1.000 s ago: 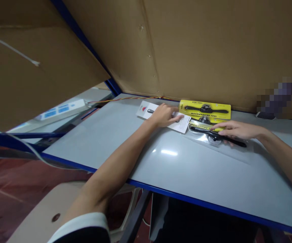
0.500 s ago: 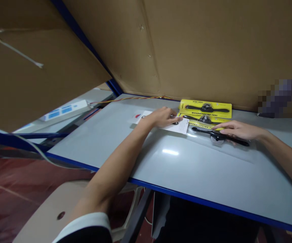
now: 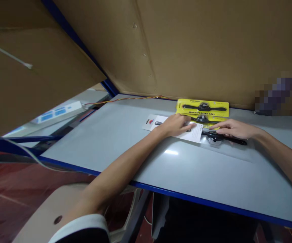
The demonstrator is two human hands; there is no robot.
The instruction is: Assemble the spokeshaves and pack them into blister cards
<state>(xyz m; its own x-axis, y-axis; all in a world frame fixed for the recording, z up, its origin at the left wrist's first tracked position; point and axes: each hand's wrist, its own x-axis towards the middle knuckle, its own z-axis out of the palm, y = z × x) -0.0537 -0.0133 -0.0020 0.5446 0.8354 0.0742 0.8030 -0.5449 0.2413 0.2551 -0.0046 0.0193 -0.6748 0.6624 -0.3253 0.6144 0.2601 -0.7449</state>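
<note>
Arranging the white card (image 3: 197, 134) and nearest black tool (image 3: 237, 140) on the worktop (image 3: 105, 138) seems in hand. The left hand's (image 3: 175, 125) fingers rest on the card, the right hand's (image 3: 235, 129) at the tool, grip unclear; next, their overlap likely needs easing apart.

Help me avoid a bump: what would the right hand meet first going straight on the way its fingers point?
The right hand would probably meet the white card first; depth is unclear, so it might pass over the card's edge and reach the left hand.
</note>
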